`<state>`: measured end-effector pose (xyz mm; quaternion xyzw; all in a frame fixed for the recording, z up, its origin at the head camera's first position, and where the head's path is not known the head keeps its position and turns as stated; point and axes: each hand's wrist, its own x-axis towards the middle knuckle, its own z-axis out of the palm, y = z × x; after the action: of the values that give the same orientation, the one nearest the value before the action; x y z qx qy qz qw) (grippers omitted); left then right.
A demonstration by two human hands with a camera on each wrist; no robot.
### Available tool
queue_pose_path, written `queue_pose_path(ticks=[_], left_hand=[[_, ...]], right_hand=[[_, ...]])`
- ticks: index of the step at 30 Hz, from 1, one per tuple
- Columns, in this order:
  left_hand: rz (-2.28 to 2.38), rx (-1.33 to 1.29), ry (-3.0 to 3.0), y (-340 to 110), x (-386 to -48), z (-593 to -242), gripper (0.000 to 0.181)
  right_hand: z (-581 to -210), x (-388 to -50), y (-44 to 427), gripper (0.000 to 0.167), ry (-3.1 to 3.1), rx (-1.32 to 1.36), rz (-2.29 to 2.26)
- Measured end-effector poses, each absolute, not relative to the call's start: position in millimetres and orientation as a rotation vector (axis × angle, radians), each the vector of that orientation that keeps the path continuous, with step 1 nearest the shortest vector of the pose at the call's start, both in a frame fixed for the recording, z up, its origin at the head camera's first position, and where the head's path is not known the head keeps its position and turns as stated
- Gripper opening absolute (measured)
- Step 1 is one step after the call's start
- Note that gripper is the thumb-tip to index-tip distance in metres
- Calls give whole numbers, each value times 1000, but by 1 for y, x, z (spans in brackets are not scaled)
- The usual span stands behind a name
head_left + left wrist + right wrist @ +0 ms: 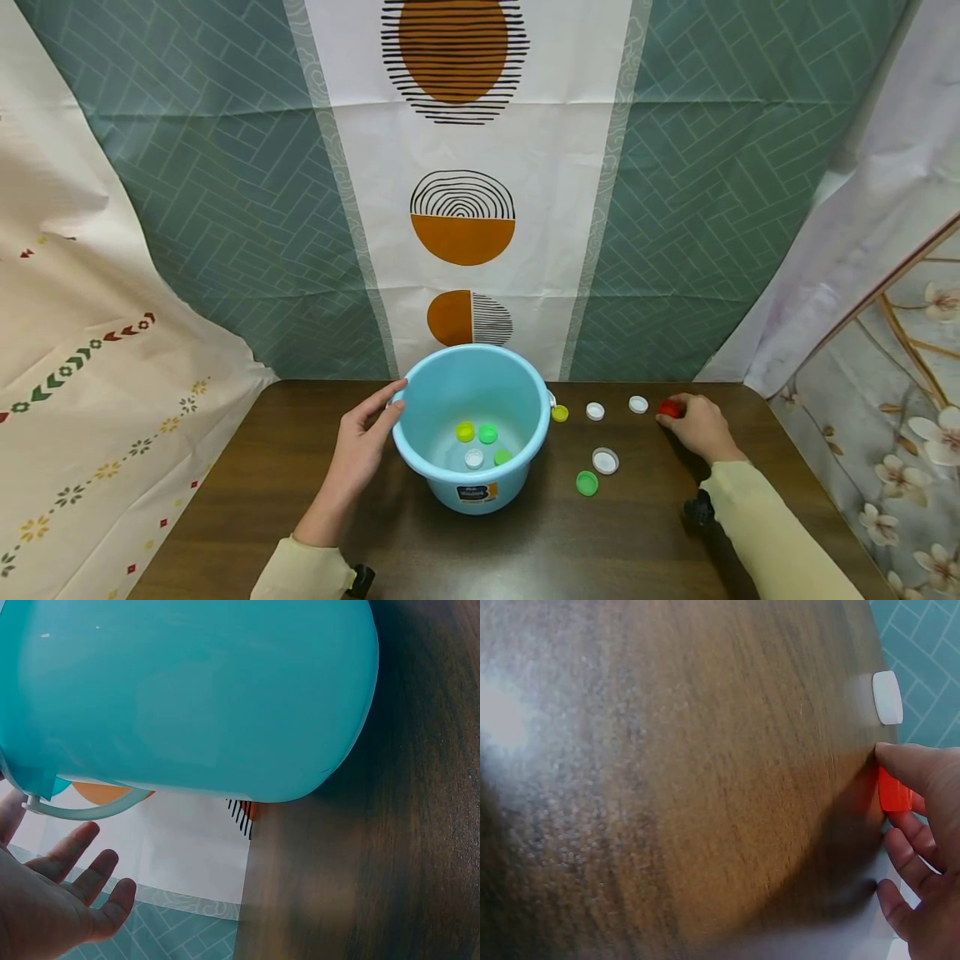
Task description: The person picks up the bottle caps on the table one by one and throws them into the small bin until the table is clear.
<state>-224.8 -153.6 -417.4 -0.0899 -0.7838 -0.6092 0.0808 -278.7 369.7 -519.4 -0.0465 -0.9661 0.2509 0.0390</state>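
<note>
The left hand [360,442] has its thumb and index finger resting on the left rim of a light blue bucket [474,497]. In the left wrist view, the other fingers of the left hand [67,900] stand spread below the handle [90,810], off the bucket wall [195,697]. Inside the bucket lie a yellow cap [465,431], a white cap [474,458] and green caps [487,433]. At the table's far right, the right hand [701,427] pinches a red cap [670,408] between thumb and fingers; in the right wrist view, the cap [894,793] stands partly hidden by the hand [930,825].
Between bucket and right hand, on the brown table [570,550], lie a yellow cap [560,413], several white caps [595,411] and a green cap [587,483]. One white cap [888,697] is beside the right thumb. Patterned cloth [675,250] hangs behind the table.
</note>
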Motion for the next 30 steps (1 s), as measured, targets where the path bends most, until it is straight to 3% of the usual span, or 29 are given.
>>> queue_pose_path(ticks=[14, 30], left_hand=[[-1857, -265, -2343, -152, -221, -410, 37], [-1796, -255, -2337, -156, -233, -434, 36]], right_hand=[[-520, -269, 371, 48, -2881, -120, 774], [-498, -273, 361, 48, -2696, -148, 841]])
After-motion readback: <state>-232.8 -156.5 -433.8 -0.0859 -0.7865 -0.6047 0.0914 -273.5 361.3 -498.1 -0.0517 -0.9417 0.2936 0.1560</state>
